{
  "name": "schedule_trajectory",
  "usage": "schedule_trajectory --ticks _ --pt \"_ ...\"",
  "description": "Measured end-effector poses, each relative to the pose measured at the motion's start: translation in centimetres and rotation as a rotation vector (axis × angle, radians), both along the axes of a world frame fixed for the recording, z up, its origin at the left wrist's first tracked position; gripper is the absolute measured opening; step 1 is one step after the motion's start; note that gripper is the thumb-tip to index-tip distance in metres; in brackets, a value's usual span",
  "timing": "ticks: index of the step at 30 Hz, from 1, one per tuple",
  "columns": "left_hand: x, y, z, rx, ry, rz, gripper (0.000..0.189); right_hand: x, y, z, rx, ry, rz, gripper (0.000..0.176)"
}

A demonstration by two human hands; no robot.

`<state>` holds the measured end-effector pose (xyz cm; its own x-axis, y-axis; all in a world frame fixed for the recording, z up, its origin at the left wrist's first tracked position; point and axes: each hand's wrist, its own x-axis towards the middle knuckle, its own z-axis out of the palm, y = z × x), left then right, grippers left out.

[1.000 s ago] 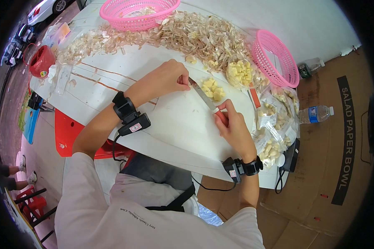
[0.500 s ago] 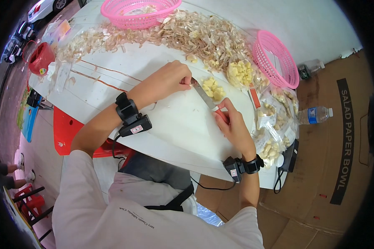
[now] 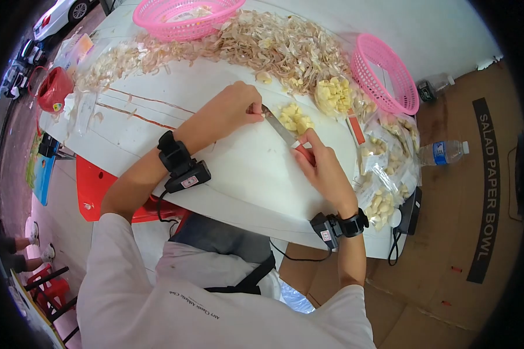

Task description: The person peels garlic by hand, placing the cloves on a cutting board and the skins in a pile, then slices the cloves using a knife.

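My right hand [image 3: 320,160] is wrapped round the red handle of a knife [image 3: 282,130], its blade pointing up and left. The fingers of my left hand [image 3: 244,106] are pinched together at the blade's tip, around something small and pale that is mostly hidden. Just right of the blade lies a small pile of peeled yellow cloves [image 3: 296,119] on the white table [image 3: 250,180]. Behind them spreads a long heap of dry papery skins [image 3: 282,46].
Pink baskets [image 3: 189,20] [image 3: 384,72] stand at the back and right. Bags of cloves [image 3: 387,157], a bag of yellow pieces [image 3: 333,97], a red-handled tool [image 3: 356,129] and a bottle [image 3: 442,153] are at the right. A red container [image 3: 55,89] stands far left.
The camera view has shifted slightly. My right hand and the knife have moved a little up and left; my left hand stays pinched at the blade tip.
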<state>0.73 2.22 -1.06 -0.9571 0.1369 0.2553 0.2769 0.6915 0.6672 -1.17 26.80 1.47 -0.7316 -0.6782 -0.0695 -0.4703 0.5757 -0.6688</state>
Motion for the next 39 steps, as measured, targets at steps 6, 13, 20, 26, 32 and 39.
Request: schedule_trajectory --ticks 6,13,20,26,32,39 --pt "0.14 0.02 0.21 -0.001 -0.120 0.035 0.019 0.23 0.90 0.16 -0.055 0.019 0.015 0.021" --pt "0.33 0.03 0.09 -0.006 -0.063 0.045 0.018 0.47 0.80 0.85 -0.075 -0.194 -0.085 0.020" --pt "0.48 0.17 0.52 -0.016 -0.077 0.042 0.017 0.22 0.97 0.00 -0.075 -0.085 -0.032 0.021" --pt "0.46 0.03 -0.26 0.008 -0.024 0.049 0.017 0.29 0.90 0.28 -0.061 -0.129 -0.055 0.021" --pt "0.48 -0.04 -0.39 0.027 -0.013 0.036 0.017 0.30 0.91 0.10 -0.063 -0.109 -0.041 0.021" --pt "0.55 -0.03 -0.34 0.031 0.021 0.022 0.017 0.19 0.95 -0.06 -0.039 -0.123 -0.056 0.022"
